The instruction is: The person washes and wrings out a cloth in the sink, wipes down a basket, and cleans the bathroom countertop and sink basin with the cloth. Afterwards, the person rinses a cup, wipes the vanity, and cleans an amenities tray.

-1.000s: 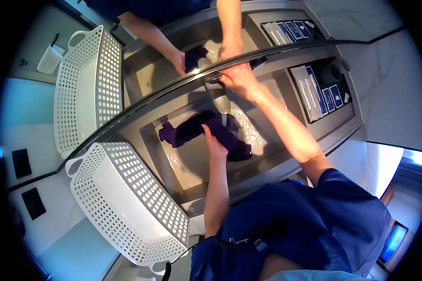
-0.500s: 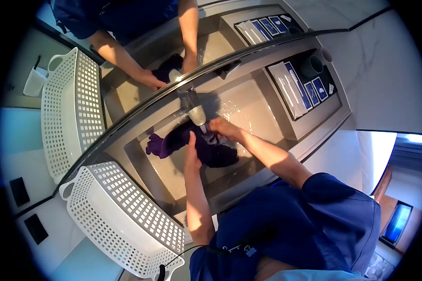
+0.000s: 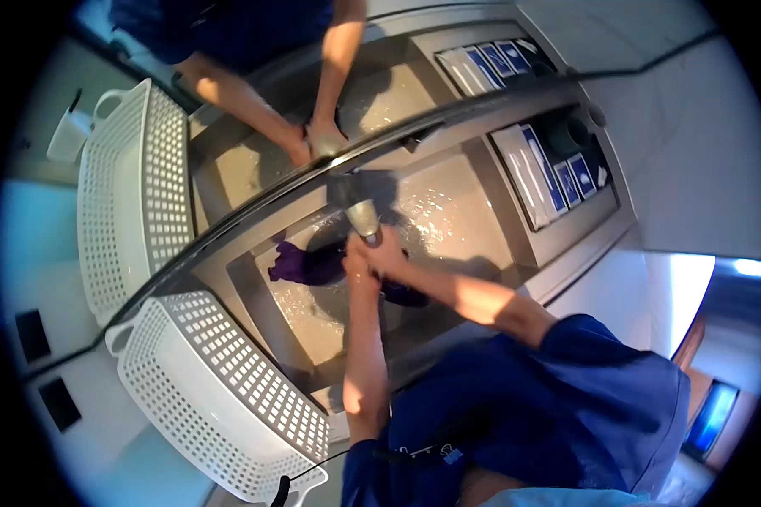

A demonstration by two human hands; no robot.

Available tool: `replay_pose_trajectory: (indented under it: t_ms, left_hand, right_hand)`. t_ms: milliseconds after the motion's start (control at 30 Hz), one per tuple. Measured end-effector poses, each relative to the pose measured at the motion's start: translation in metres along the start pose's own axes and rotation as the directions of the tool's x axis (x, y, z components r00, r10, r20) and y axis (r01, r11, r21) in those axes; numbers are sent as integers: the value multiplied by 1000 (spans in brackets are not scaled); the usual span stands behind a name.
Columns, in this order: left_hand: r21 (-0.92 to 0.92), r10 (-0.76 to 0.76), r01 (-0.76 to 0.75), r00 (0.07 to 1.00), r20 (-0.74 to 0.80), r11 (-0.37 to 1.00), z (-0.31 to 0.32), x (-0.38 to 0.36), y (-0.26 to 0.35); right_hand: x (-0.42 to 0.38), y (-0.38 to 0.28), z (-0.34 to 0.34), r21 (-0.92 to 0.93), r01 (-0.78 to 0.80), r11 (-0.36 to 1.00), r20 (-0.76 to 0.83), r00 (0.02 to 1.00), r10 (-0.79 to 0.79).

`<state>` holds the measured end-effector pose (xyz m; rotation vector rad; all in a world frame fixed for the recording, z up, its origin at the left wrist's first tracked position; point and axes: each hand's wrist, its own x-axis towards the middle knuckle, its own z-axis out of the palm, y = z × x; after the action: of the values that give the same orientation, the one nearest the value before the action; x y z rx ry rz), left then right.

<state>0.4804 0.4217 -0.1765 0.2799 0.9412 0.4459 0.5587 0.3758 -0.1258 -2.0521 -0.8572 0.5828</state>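
A dark purple cloth [image 3: 300, 264] lies wet in the grey sink basin [image 3: 313, 325]. My left hand [image 3: 357, 256] and my right hand [image 3: 389, 253] are pressed together on the cloth right under the faucet spout [image 3: 360, 213], with water running over them. Both hands grip the bunched part of the cloth; one end trails out to the left. The fingers are blurred and partly hidden by each other.
A white perforated basket [image 3: 220, 397] stands on the counter left of the sink. A mirror [image 3: 254, 110] behind the faucet repeats the basket, arms and sink. A tray with blue-and-white packets [image 3: 554, 173] and a dark cup [image 3: 571, 133] sits to the right.
My right hand left the faucet handle and came down onto the cloth. Both hands have drawn together under the spout, bunching the cloth that lay spread out before.
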Motion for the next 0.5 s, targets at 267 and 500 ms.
replay_pose_trajectory:
  t_ms: [267, 500]
  left_hand:
    - [265, 96, 18, 906, -411, 964, 86, -84, 39]
    - [475, 255, -127, 942, -216, 871, 107, -80, 31]
  right_hand:
    - [8, -24, -26, 727, -308, 614, 382, 924, 12]
    - [36, 22, -54, 506, -332, 796, 334, 926, 174]
